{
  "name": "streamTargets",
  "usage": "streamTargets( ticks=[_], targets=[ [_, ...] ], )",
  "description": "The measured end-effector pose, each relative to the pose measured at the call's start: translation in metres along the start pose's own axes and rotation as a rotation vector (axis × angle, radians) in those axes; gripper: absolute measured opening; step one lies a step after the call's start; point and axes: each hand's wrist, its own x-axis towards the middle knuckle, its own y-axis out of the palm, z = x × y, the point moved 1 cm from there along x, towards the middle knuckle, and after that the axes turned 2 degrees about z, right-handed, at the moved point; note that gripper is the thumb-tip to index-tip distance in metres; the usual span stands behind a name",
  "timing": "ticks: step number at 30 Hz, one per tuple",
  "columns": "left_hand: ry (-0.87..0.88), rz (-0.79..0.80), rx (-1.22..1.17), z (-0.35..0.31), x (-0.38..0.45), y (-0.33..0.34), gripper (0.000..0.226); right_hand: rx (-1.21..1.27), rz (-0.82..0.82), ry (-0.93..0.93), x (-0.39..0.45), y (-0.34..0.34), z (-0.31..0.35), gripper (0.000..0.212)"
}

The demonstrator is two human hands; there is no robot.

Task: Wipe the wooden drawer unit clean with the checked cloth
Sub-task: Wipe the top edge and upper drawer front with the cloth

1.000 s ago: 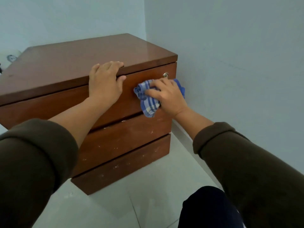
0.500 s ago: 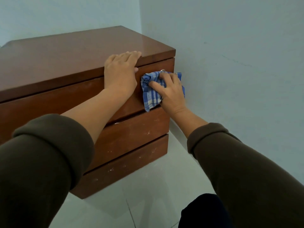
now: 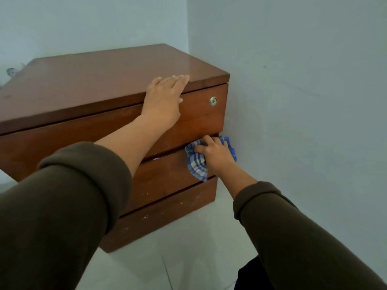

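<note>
Brown wooden drawer unit (image 3: pixel 88 130): your right hand (image 3: pixel 216 155), gripping blue checked cloth (image 3: pixel 196 164), has dropped to the middle drawer; flat-fingered left hand (image 3: pixel 164 99) steadies.

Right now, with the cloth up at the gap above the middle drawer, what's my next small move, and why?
Probably drag the checked cloth leftward along the middle drawer front. The right hand presses it at that drawer's top right corner, and pale specks show on the wood to its left. The left hand rests flat on the unit's top edge, steadying it.
</note>
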Motion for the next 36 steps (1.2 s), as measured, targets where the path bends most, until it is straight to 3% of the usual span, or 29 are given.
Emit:
streamTargets(
  ticks=[5, 8, 12, 17, 25, 32, 36],
  targets=[
    [0.006, 0.051, 0.003, 0.024, -0.028, -0.018, 0.06, -0.075, -0.059, -0.106, -0.012, -0.007, 0.029, 0.052],
    [-0.002, 0.028, 0.048, 0.048, -0.059, -0.027, 0.065, -0.082, -0.153, -0.234, -0.016, -0.014, 0.058, 0.047],
    [-0.059, 0.004, 0.12, 0.097, -0.103, -0.042, 0.069, -0.058, -0.039, -0.436, -0.015, -0.03, 0.11, 0.056],
    [-0.172, -0.004, 0.204, 0.166, -0.164, -0.067, 0.077, -0.029, 0.061, -0.551, -0.002, -0.041, 0.178, 0.065],
    [-0.231, 0.103, 0.258, 0.208, -0.205, -0.086, 0.105, -0.059, 0.15, -0.507, -0.002, -0.031, 0.252, 0.056],
    [-0.343, 0.01, 0.229, 0.2, -0.201, -0.068, 0.113, -0.026, 0.178, -0.337, -0.002, -0.026, 0.269, 0.043],
    [-0.364, -0.017, 0.22, 0.198, -0.199, -0.064, 0.113, 0.035, 0.2, -0.316, 0.001, -0.021, 0.269, 0.048]
  ],
)
